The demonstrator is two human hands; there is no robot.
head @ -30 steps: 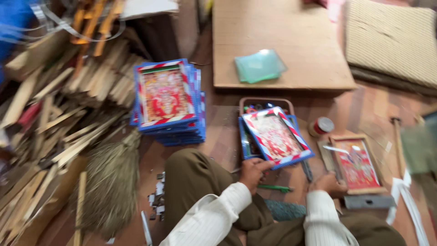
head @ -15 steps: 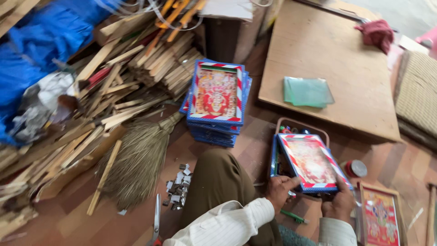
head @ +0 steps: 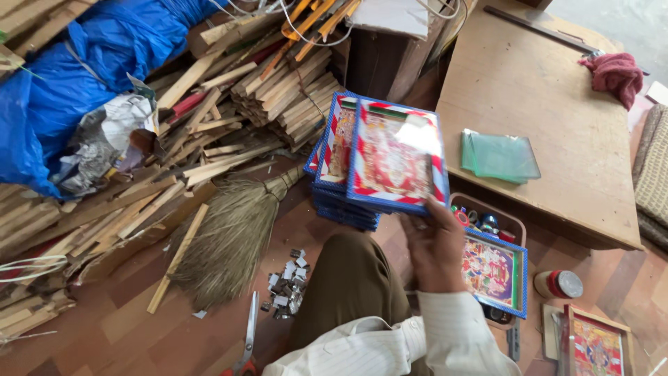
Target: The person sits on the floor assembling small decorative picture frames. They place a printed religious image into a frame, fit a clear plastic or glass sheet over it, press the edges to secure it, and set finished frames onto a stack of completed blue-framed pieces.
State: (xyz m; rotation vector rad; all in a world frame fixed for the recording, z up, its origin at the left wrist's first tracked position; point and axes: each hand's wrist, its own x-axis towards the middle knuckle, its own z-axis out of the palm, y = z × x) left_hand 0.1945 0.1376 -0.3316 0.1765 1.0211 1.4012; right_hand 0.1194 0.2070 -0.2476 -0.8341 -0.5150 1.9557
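Scissors (head: 245, 341) and metal clips (head: 285, 292) on floor by your knee. One of your hands (head: 435, 247) grips a blue-framed picture (head: 396, 157) by its lower edge, held over the frame stack (head: 341, 174); which hand, can't tell, other one not seen. Another frame (head: 495, 271) lies on a tray (head: 511, 224) beside you. Broom (head: 229, 230) left, glass panes (head: 497, 154) on bench (head: 557, 90) beyond

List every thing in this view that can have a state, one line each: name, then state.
Framed picture: held up above the stack, tilted.
Right hand: grip shut on the frame's lower edge.
Stack of frames: piled on the floor.
Glass panes: lying flat on the board.
Small jar: lidded, upright.
Scissors: lying on the floor.
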